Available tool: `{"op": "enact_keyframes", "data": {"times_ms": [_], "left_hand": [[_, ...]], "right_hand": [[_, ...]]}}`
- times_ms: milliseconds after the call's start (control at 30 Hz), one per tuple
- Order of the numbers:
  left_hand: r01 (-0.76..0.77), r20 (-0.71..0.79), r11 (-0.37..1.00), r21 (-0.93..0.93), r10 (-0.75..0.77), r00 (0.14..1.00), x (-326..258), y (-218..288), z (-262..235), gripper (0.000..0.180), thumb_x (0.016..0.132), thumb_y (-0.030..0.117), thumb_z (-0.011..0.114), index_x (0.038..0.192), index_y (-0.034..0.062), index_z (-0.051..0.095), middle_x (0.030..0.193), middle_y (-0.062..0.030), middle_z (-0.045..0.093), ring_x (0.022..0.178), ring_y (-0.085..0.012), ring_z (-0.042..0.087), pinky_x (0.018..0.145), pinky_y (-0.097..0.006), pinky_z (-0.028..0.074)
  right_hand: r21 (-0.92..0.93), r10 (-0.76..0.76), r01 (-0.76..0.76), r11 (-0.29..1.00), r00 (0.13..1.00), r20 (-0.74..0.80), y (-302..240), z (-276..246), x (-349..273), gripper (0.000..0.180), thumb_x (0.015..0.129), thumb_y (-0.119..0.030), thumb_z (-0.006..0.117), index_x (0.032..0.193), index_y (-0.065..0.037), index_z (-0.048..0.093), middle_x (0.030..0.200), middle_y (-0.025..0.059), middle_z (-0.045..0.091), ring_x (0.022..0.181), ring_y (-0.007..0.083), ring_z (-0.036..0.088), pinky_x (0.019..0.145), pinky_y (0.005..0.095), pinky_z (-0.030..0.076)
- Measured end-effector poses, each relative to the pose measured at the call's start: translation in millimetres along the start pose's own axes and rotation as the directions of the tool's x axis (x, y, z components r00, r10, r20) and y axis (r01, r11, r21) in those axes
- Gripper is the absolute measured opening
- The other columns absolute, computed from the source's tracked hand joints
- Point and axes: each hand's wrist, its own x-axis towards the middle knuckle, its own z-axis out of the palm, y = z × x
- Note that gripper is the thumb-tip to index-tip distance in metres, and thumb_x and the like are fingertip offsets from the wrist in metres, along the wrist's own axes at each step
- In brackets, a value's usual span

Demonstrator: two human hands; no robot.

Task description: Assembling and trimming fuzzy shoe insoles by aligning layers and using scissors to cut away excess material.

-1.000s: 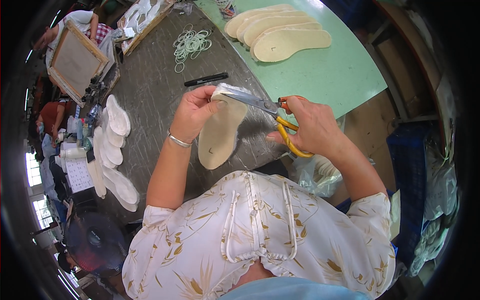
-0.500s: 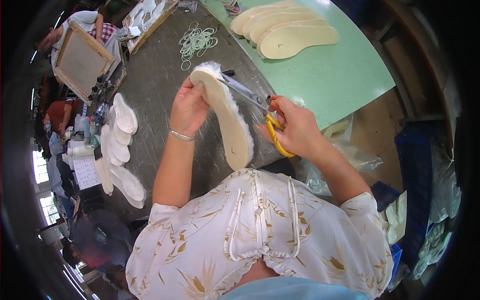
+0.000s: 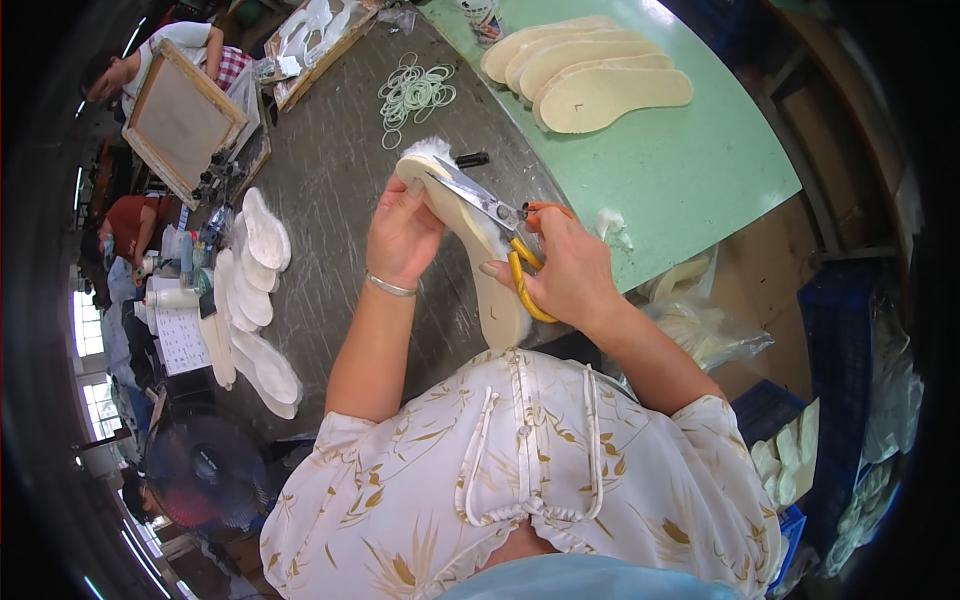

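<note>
My left hand [image 3: 403,236] is closed round the upper end of a beige insole [image 3: 498,305] with white fleece along its edge, thumb on the beige face. The insole hangs tilted above the dark table, its other end toward my body. My right hand [image 3: 570,265] grips scissors [image 3: 485,203] with orange and yellow handles. The blades, slightly apart, reach across the insole's right edge near my left fingers. A short black stick [image 3: 472,159] lies on the table behind the insole's top. Whether the blades are biting into the fleece I cannot tell.
Several beige insoles [image 3: 620,100] lie overlapped on the green tabletop [image 3: 690,190], with a tuft of fleece [image 3: 612,225]. Pale rubber bands [image 3: 415,95] sit at the dark table's back. White fleece insoles [image 3: 262,235] are on the left, near a fan [image 3: 205,470]. Two people work beyond.
My right hand and the scissors have moved left and down, so the blades now overlap the insole's upper edge. The view has shifted slightly; my left hand keeps its grip.
</note>
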Motion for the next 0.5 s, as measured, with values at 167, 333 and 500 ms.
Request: {"op": "enact_keyframes", "data": {"times_ms": [167, 333, 500], "left_hand": [[0.003, -0.011, 1.000, -0.015, -0.003, 1.000, -0.3, -3.5, 2.1, 0.024, 0.092, 0.010, 0.054, 0.116, 0.0109, 0.057, 0.117, -0.0054, 0.061, 0.111, -0.0225, 0.057, 0.098, -0.042, 0.042], [0.015, -0.018, 0.999, -0.035, -0.016, 1.000, -1.7, -9.4, 4.6, 0.024, 0.092, 0.010, 0.055, 0.115, 0.0120, 0.058, 0.116, -0.0044, 0.061, 0.111, -0.0219, 0.056, 0.098, -0.043, 0.042], [-0.002, -0.044, 0.997, -0.082, -0.002, 0.999, -1.4, -13.8, 8.5, 0.025, 0.091, 0.009, 0.058, 0.116, 0.0102, 0.057, 0.115, -0.0045, 0.061, 0.109, -0.0193, 0.057, 0.097, -0.039, 0.044]], "right_hand": [[-0.024, -0.004, 0.005, 1.000, 1.000, 0.003, 1.9, 4.5, -1.4, 0.067, 0.069, -0.055, 0.075, 0.100, 0.000, 0.052, 0.096, 0.0132, 0.063, 0.088, 0.0298, 0.064, 0.065, 0.0395, 0.052], [-0.014, -0.005, 0.005, 1.000, 1.000, 0.000, 1.4, 6.1, -0.7, 0.068, 0.069, -0.053, 0.077, 0.102, 0.001, 0.051, 0.093, 0.0135, 0.062, 0.076, 0.0286, 0.064, 0.063, 0.0360, 0.051], [-0.007, 0.017, -0.017, 1.000, 0.999, 0.037, 0.6, 6.4, -0.2, 0.071, 0.070, -0.059, 0.072, 0.098, 0.002, 0.051, 0.100, 0.0165, 0.062, 0.087, 0.0300, 0.064, 0.065, 0.0390, 0.053]]}}
